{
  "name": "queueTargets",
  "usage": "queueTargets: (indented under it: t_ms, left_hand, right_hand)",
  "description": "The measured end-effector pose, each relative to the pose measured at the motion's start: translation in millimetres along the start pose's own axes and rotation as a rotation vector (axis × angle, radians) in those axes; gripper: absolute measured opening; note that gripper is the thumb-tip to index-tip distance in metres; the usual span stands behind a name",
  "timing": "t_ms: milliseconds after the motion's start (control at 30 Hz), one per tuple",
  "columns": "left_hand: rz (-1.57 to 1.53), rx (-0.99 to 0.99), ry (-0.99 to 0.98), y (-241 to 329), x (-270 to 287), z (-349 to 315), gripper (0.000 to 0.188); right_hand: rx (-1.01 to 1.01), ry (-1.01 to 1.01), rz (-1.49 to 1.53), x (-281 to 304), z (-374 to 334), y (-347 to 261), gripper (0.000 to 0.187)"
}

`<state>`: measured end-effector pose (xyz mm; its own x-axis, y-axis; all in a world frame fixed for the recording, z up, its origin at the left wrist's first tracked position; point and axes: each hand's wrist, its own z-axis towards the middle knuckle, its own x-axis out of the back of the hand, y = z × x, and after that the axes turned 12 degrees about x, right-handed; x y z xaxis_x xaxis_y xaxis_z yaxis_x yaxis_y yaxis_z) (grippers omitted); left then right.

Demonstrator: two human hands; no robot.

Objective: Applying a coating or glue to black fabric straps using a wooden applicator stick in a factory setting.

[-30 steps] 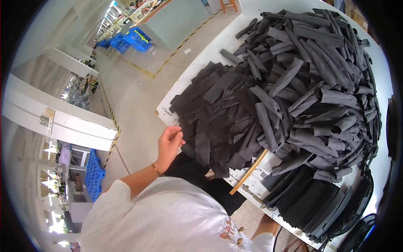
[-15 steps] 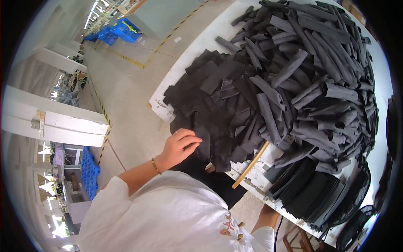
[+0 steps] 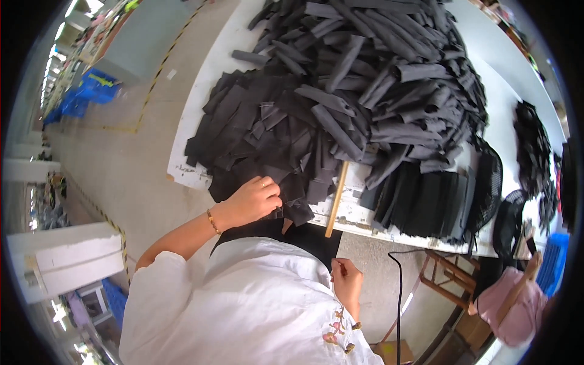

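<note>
My left hand [image 3: 255,198] is closed, its fingers curled at the near edge of a spread of flat black fabric pieces [image 3: 243,125]. Whether a piece is pinched in it is hidden. In front of my waist, below the table's edge, my right hand [image 3: 347,281] is closed with the fingers bent in; anything it holds cannot be made out. Beyond the flat pieces rises a big heap of rolled dark grey fabric strips [image 3: 420,97]. A wooden stick [image 3: 337,201] lies across the table's near edge, between my hands and a row of stacked black pieces [image 3: 423,201].
Black mesh pieces [image 3: 486,182] hang at the right of the white table [image 3: 185,155]. A wooden stool [image 3: 447,274] and a black cable [image 3: 398,298] are below. At the right sits another person in pink [image 3: 514,307]. Blue bins [image 3: 88,91] stand far left.
The view has swung to the right, so the table appears further left. My right hand has come into sight in front of my waist. My left hand stays by the near fabric edge.
</note>
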<state>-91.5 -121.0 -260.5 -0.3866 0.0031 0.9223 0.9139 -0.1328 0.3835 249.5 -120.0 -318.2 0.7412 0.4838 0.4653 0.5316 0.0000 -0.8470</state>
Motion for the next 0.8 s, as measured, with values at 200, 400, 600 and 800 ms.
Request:
queueTargets:
  t_ms: [200,400,600,800]
  left_hand:
    - [-0.06,-0.036,0.068,-1,25,7,0.009]
    - [-0.226,0.028,0.21,-10,72,19,0.011]
    - [-0.385,0.087,0.412,-25,102,19,0.008]
    - [-0.34,0.046,0.449,-22,115,28,0.01]
  right_hand:
    - [0.442,0.243,-0.284,-17,74,-90,0.027]
    - [0.321,0.209,-0.608,-32,115,-65,0.023]
    - [0.266,0.252,-0.424,6,60,-71,0.008]
    - [0.194,0.154,0.115,34,11,-121,0.025]
